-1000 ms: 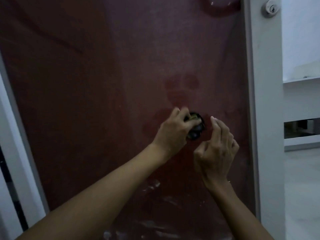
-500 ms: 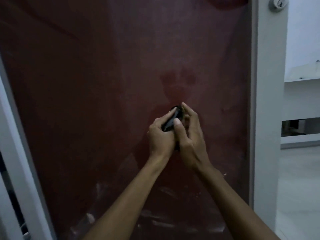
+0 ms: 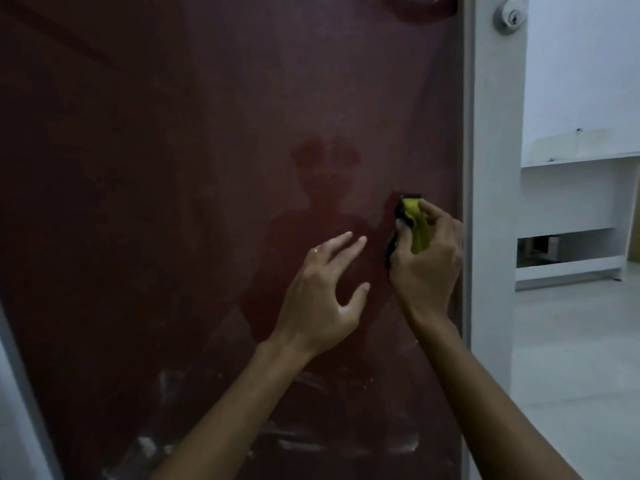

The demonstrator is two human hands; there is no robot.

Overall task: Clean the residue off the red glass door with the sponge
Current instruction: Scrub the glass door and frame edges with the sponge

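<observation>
The red glass door [image 3: 173, 168] fills most of the view, dull and smeared. White streaks of residue [image 3: 332, 445] run across its lower part. My right hand [image 3: 426, 268] grips a yellow sponge [image 3: 417, 225] with a dark scrubbing side, pressed against the glass near the door's right edge. My left hand [image 3: 322, 296] hovers just left of it with its fingers spread, holding nothing.
A white door frame [image 3: 491, 202] runs down the right side, with a round metal lock [image 3: 510, 15] at its top. Beyond it are a white shelf unit [image 3: 571, 216] and pale floor [image 3: 571, 375]. A white frame edge [image 3: 17, 393] borders the door's left.
The sponge passed from my left hand to my right hand. My right hand carried it to the right, against the glass, while my left hand let go and opened.
</observation>
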